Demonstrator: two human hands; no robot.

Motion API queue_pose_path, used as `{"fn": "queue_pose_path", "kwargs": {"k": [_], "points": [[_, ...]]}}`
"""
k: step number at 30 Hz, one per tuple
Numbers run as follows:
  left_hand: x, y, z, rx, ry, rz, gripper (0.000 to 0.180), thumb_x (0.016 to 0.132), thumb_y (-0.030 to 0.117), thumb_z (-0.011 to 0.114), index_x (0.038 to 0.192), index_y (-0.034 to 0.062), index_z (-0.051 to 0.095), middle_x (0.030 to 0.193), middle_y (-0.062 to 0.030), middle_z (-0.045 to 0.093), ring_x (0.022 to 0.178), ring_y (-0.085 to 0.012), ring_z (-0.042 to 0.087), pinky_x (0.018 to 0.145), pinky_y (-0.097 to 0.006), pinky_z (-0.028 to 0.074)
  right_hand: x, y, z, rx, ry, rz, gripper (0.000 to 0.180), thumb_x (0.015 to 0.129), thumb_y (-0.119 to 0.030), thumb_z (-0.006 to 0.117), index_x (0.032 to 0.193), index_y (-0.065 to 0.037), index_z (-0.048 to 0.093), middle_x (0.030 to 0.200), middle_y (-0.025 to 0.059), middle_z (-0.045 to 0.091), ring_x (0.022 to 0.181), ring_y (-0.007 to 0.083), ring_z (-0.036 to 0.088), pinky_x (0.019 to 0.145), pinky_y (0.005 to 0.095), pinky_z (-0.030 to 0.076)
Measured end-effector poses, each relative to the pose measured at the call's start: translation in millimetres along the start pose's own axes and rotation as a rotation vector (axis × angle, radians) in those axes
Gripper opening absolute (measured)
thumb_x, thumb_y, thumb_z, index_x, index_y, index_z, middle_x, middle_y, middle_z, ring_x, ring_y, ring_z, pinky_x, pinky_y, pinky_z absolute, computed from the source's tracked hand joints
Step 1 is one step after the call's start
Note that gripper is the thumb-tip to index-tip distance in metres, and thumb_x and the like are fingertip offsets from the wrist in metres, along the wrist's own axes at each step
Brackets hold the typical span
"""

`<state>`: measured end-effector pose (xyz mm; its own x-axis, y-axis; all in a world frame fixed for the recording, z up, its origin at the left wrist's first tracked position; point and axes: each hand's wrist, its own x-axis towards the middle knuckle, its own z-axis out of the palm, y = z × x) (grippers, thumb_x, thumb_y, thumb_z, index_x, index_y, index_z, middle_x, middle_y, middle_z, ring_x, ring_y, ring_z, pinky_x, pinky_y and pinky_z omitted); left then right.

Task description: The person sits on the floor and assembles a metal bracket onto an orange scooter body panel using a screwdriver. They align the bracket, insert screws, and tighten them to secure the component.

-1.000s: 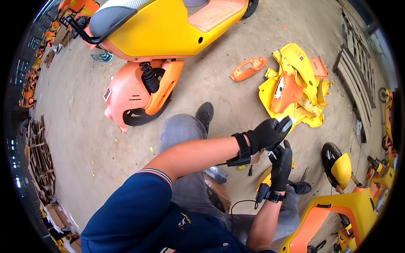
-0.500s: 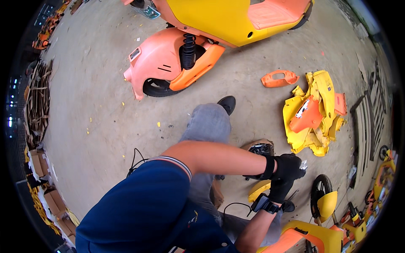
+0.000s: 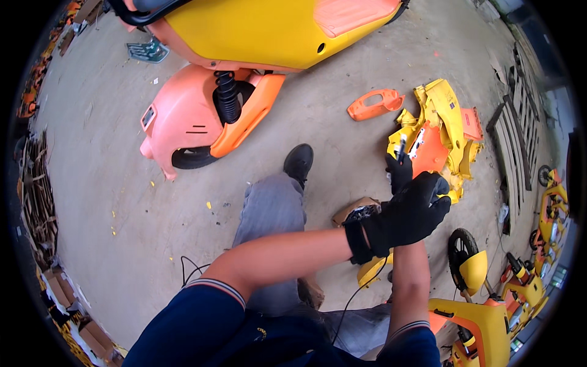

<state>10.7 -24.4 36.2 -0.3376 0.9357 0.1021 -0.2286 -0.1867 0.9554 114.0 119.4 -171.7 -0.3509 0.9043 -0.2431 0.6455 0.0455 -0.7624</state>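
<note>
Both my hands wear black gloves, and my forearms cross in front of me. My left hand reaches across to the right with its fingers curled; whether they hold anything is hidden. Just beyond it, partly covered by it, is my right hand, closed on a small slim white-and-black object that points upward. Behind the hands lies a pile of yellow plastic scooter panels, with an orange panel on top. An open cardboard box of small dark pieces sits below my left wrist.
A pink, orange and yellow scooter stands ahead on the concrete floor. An orange plastic frame lies near the pile. Wooden slats lie at the right. A scooter wheel and yellow scooter bodies stand lower right. A thin black cable hangs below my hands.
My right hand has moved up and away past my left hand, now with the slim object showing. My left hand has moved slightly up. The whole view has shifted.
</note>
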Motion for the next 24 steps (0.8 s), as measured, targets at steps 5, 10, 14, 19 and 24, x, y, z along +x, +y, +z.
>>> {"fn": "queue_pose_path", "kwargs": {"k": [5, 10, 14, 19, 24], "points": [[-2, 23, -33, 0.016, 0.03, -0.08, 0.027, 0.094, 0.008, 0.065, 0.117, -0.0025, 0.056, 0.11, -0.0181, 0.065, 0.101, -0.0285, 0.066, 0.089, -0.038, 0.052, 86, 0, 54, -0.399, 0.095, -0.467, 0.079, 0.076, -0.028, 0.079, 0.139, 0.004, 0.044, 0.13, 0.0255, 0.048, 0.125, 0.0401, 0.044, 0.103, 0.0463, 0.041], [-1, 34, -59, -0.123, 0.045, -0.195, 0.029, 0.094, 0.006, 0.063, 0.121, 0.0005, 0.056, 0.113, -0.0161, 0.062, 0.104, -0.0207, 0.061, 0.091, -0.035, 0.05, 148, -7, 76, -0.48, -0.009, -0.32, 0.099, 0.072, -0.024, 0.082, 0.151, -0.001, 0.028, 0.151, 0.0319, 0.027, 0.143, 0.0484, 0.028, 0.115, 0.0473, 0.035], [0, 38, -66, -0.16, -0.01, -0.256, 0.031, 0.095, 0.005, 0.062, 0.125, -0.0006, 0.055, 0.118, -0.0159, 0.06, 0.11, -0.0225, 0.061, 0.095, -0.036, 0.049, 187, 10, 77, -0.453, -0.042, -0.267, 0.1, 0.071, -0.026, 0.083, 0.151, 0.001, 0.029, 0.156, 0.0305, 0.023, 0.145, 0.0481, 0.024, 0.118, 0.0507, 0.03], [5, 42, -64, -0.159, 0.039, -0.314, 0.028, 0.097, 0.008, 0.061, 0.123, 0.0004, 0.056, 0.112, -0.0176, 0.063, 0.102, -0.0289, 0.065, 0.089, -0.036, 0.051, 218, 41, 99, -0.443, -0.037, -0.218, 0.081, 0.07, -0.019, 0.079, 0.145, -0.011, 0.048, 0.127, 0.0273, 0.058, 0.132, 0.0417, 0.046, 0.108, 0.0453, 0.042], [3, 35, -57, -0.13, 0.034, -0.31, 0.028, 0.097, 0.008, 0.061, 0.123, 0.0003, 0.057, 0.113, -0.0174, 0.064, 0.105, -0.0277, 0.065, 0.09, -0.037, 0.051, 206, 52, 100, -0.428, -0.014, -0.146, 0.036, 0.075, -0.013, 0.073, 0.108, -0.005, 0.064, 0.116, 0.025, 0.057, 0.109, 0.045, 0.058, 0.093, 0.0491, 0.049]]}}
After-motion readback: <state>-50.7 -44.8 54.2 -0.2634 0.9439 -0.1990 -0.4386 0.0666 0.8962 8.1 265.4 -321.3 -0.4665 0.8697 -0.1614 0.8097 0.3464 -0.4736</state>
